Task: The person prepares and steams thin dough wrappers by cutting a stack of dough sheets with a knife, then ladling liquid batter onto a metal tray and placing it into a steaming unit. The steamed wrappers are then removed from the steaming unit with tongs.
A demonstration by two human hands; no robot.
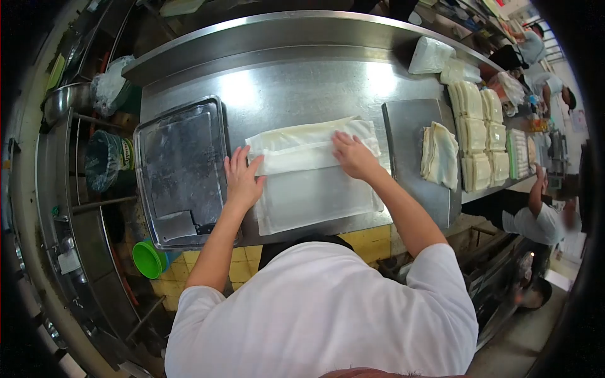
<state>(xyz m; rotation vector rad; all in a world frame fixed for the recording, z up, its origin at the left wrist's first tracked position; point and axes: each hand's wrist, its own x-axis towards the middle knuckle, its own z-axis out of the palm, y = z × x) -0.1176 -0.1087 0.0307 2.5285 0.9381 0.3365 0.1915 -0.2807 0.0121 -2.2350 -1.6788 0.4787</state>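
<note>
On the steel table lies a wide pale sheet [315, 200], with a whitish, cloth-like layer [293, 148] folded across its far half. My left hand [242, 176] rests at the left edge of the layer, its fingers spread. Toward the right end of the same layer, my right hand [353, 154] lies flat on top with its fingers stretched out. Neither hand is closed around anything. The sheet's near part reaches the table's front edge, close to my body.
A dark tray [183, 164] holding a cleaver [176, 225] is at left. To the right, a board [409, 138] bears folded sheets [440, 154], beside stacked pale packets [472, 135]. A green bucket [149, 259] stands below. Co-workers [535, 220] are at far right.
</note>
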